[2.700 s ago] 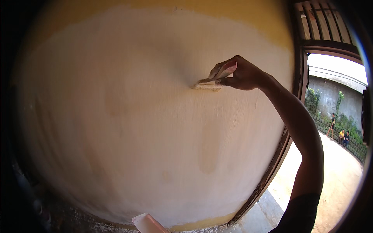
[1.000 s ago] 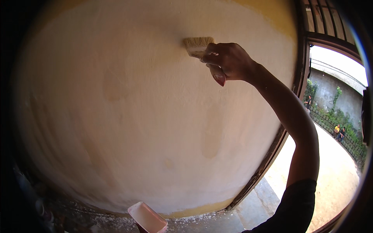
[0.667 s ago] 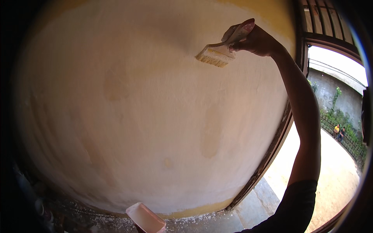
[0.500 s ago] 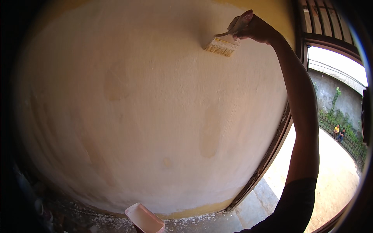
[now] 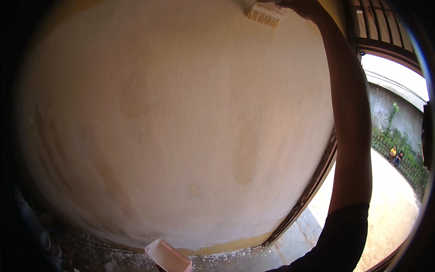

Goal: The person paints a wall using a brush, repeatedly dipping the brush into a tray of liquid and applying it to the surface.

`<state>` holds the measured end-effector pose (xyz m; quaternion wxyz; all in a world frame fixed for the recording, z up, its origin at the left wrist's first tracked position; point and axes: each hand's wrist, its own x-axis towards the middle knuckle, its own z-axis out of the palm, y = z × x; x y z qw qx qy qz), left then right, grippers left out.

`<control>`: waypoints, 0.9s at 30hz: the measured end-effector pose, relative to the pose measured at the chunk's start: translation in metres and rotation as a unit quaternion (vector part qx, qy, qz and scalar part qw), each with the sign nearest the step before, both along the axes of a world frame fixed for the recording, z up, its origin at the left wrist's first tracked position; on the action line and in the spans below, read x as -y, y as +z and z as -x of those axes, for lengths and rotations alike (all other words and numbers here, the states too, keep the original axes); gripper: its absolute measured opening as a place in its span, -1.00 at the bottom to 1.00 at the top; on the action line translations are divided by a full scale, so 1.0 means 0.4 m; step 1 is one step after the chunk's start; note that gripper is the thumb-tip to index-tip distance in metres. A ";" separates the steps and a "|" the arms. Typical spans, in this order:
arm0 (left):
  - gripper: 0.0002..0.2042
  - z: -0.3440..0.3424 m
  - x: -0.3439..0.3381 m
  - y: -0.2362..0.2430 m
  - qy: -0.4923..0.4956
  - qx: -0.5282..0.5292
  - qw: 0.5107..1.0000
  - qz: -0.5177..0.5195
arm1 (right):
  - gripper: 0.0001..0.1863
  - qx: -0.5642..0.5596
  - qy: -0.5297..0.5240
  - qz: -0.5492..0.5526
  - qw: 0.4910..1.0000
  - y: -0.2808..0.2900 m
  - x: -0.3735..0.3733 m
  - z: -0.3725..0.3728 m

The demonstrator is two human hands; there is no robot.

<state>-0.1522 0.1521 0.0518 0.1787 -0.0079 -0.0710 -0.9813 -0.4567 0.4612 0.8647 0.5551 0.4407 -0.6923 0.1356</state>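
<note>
High on the wall (image 5: 195, 113), at the top edge of the view, my right hand (image 5: 302, 7) is closed around a wide flat paintbrush (image 5: 266, 16). Its pale bristles point down and lie against or very near the wall. The upper part of the brush and some of my fingers are cut off by the frame. Low down, a pinkish rectangular paint container (image 5: 168, 257) with whitish paint inside is tilted at the bottom edge. Only a dark sliver of my left hand shows at its lower left side, gripping it; the rest is out of view.
Whitish paint covers most of the wall, with darker tan patches and yellow edges. A dark door frame (image 5: 302, 204) borders it on the right. Outside, two people (image 5: 395, 155) are by a planted grey wall (image 5: 398, 109). White flecks litter the floor (image 5: 226, 258).
My right hand and the paintbrush have moved up the wall, partly out of the frame. The paint container has stayed nearly in place, a touch lower.
</note>
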 end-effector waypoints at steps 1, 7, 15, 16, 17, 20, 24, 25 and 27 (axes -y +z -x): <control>-0.43 -0.003 0.001 -0.004 0.005 0.005 1.000 0.006 | -0.82 -0.007 0.011 0.001 1.000 0.002 0.003 0.002; -0.40 -0.010 0.000 -0.016 0.028 0.023 0.999 0.040 | -0.77 -0.042 -0.050 0.055 0.996 -0.003 0.013 -0.007; -0.37 -0.009 -0.003 -0.033 0.046 0.029 0.995 0.084 | -0.87 -0.013 0.072 0.044 0.996 -0.013 0.017 -0.013; -0.36 -0.011 -0.002 -0.034 0.049 0.033 0.995 0.080 | -0.89 -0.041 0.032 0.043 0.998 -0.029 0.026 -0.018; -0.36 -0.013 -0.002 -0.035 0.061 0.036 0.993 0.090 | -0.89 0.002 0.133 -0.002 0.991 -0.027 0.014 0.020; -0.36 -0.009 -0.007 -0.020 0.076 0.036 0.991 0.099 | -0.85 -0.018 0.037 -0.016 0.999 -0.060 -0.002 0.027; -0.36 -0.001 -0.007 -0.009 0.050 0.027 0.996 0.068 | -0.86 0.004 0.016 -0.034 0.999 -0.089 -0.029 0.027; -0.36 0.002 -0.009 -0.005 0.042 0.024 0.997 0.061 | -0.87 0.020 0.093 -0.061 0.994 -0.079 -0.048 0.035; -0.36 0.006 -0.007 0.003 0.031 0.017 0.998 0.049 | -0.89 0.051 0.248 -0.112 0.961 -0.057 -0.073 0.040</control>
